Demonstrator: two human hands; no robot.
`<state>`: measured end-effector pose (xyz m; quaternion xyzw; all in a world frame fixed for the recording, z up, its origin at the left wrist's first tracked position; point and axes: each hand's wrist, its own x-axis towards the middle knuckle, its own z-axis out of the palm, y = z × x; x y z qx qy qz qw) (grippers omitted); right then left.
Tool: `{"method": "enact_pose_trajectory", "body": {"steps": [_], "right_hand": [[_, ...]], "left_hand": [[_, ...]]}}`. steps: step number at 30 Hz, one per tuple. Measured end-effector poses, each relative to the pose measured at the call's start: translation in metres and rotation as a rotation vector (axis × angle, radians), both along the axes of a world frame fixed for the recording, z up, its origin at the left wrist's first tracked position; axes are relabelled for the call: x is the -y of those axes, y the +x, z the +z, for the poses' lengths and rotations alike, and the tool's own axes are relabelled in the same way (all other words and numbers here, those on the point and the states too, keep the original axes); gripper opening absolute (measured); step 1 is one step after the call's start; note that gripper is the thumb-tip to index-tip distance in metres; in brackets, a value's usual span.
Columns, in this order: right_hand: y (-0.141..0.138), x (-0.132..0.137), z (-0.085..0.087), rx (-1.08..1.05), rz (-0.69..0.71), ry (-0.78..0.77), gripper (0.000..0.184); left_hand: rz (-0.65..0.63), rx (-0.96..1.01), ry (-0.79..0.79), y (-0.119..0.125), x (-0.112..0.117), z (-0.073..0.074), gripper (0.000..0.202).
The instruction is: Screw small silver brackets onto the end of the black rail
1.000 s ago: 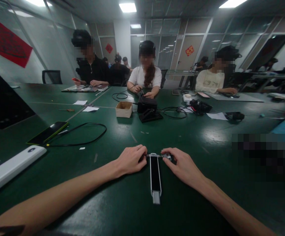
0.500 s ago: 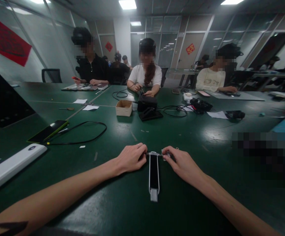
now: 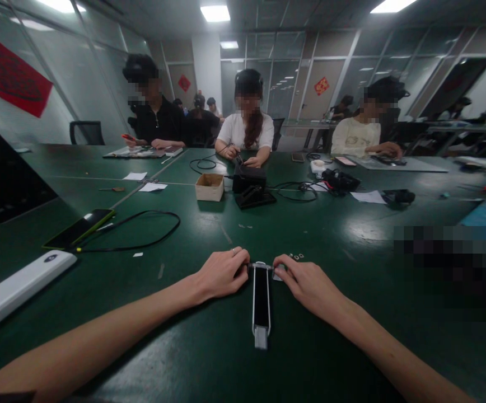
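Note:
A narrow black bar in a white frame (image 3: 262,299) lies lengthwise on the green table before me. A light grey block (image 3: 261,337) sits at its near end, and a thin metal rod (image 3: 262,266) crosses its far end. My left hand (image 3: 223,274) is closed in a pinch at the rod's left end. At the right end, my right hand (image 3: 308,281) pinches with thumb and forefinger; its fingertips hide the exact grip. Under those fingertips lies a small grey flat piece (image 3: 279,275). Several tiny ring-like bits (image 3: 297,257) rest just beyond my right hand.
Left of my arm are a white elongated device (image 3: 24,291), a phone with a green edge (image 3: 79,228) and a looped black cable (image 3: 178,224). Farther off stand a small open box (image 3: 210,188) and a black device (image 3: 249,180). Several people sit across the table.
My right hand has shifted slightly left, closer to the bar's far end, and the tiny bits beyond it show more plainly. My left hand keeps its pinch. The view has tilted a little.

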<state>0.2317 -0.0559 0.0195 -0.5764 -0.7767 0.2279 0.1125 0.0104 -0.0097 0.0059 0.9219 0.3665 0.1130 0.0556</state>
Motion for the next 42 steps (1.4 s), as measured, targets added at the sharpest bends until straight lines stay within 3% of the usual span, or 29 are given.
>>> {"method": "enact_pose_trajectory", "body": {"steps": [11, 22, 26, 30, 35, 42], "right_hand": [[-0.003, 0.000, -0.007, -0.003, -0.006, 0.140, 0.026], [-0.003, 0.000, -0.004, 0.035, 0.017, 0.134, 0.028], [0.006, -0.002, 0.002, 0.136, 0.011, 0.238, 0.032], [0.022, -0.008, 0.008, 0.313, -0.099, 0.349, 0.030], [0.040, -0.015, 0.005, 0.441, -0.148, 0.263, 0.030], [0.042, -0.016, 0.002, 0.403, -0.150, 0.174, 0.025]], "left_hand": [[-0.005, 0.013, 0.002, 0.000, 0.000, 0.000, 0.011], [0.003, 0.024, -0.002, 0.000, 0.000, -0.001, 0.011], [-0.001, 0.023, 0.007, -0.001, 0.000, -0.002, 0.009], [-0.012, 0.009, -0.005, -0.002, 0.000, 0.000, 0.009], [0.007, -0.011, -0.032, -0.001, 0.001, 0.002, 0.011], [0.009, -0.007, -0.025, -0.001, 0.001, 0.003, 0.012]]}}
